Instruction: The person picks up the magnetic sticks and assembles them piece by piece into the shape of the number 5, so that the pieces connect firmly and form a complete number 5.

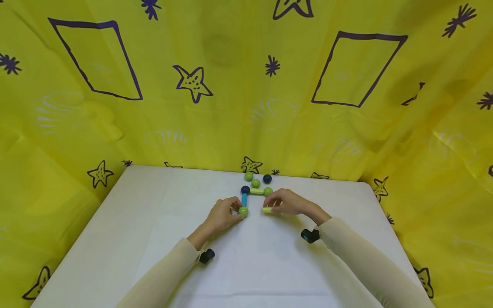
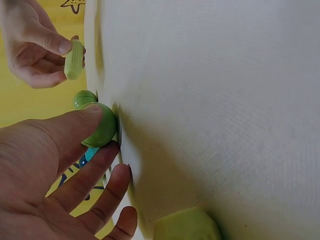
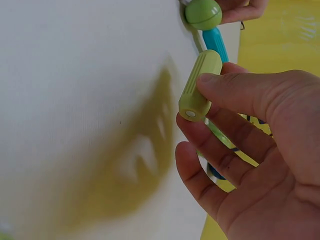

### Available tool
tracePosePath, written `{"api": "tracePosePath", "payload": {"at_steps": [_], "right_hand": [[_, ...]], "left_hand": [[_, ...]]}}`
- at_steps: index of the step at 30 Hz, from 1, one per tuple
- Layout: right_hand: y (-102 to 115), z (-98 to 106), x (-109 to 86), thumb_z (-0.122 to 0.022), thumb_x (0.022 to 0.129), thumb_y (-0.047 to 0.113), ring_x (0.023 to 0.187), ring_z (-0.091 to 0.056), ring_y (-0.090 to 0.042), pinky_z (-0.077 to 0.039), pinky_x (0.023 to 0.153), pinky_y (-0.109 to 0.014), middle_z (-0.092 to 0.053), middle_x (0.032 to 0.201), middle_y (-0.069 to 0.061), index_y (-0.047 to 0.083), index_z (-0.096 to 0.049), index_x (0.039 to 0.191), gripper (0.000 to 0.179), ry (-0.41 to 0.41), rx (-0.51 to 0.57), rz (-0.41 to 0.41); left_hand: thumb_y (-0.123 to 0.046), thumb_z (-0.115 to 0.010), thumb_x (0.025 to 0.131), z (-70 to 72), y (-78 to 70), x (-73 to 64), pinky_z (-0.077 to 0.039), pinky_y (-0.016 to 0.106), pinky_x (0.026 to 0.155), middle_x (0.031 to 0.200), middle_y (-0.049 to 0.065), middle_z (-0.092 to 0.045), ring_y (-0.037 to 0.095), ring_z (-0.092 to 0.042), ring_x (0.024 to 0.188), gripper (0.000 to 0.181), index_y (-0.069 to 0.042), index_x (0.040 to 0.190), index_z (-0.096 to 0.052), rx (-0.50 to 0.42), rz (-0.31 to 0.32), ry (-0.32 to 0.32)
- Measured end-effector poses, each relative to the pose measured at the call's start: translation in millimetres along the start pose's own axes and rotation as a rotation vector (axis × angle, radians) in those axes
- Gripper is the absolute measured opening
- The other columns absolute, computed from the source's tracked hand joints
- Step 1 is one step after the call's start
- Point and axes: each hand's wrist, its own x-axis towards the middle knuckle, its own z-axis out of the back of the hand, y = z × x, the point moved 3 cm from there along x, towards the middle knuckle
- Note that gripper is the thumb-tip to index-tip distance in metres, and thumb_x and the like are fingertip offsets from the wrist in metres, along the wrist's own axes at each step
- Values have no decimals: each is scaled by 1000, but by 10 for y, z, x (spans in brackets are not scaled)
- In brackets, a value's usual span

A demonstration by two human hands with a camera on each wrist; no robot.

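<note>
On the white table, my left hand holds a green ball between thumb and fingers. From that ball a blue rod runs away from me to a dark blue ball. A yellow-green rod continues right from there to another green ball, making a corner shape. My right hand pinches a separate yellow-green rod, a little right of the left hand's ball and apart from it. A pale metal disc shows in this rod's end in the right wrist view.
Two loose green balls, one at the back and one nearer, lie behind the corner shape with a dark blue ball. A blurred yellow-green object shows low in the left wrist view. A yellow curtain hangs behind the table.
</note>
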Motion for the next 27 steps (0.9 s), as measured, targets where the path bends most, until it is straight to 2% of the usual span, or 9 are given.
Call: {"api": "tracePosePath", "payload": {"at_steps": [16, 27], "right_hand": [[81, -235, 305, -70, 93, -3, 93, -67, -11, -53, 85, -26, -74, 104, -1, 9, -75, 110, 21, 7, 11, -2], [118, -271, 357, -69, 92, -6, 95, -67, -13, -54, 87, -29, -73, 104, -2, 7, -75, 109, 22, 10, 20, 9]], "left_hand": [[-15, -84, 87, -7, 3, 0, -48, 33, 72, 98, 4, -76, 12, -58, 74, 21, -12, 101, -69, 1, -15, -1], [-13, -84, 86, 3, -10, -8, -49, 33, 71, 97, 5, -77, 12, -60, 74, 21, -11, 101, -69, 6, -38, -11]]}}
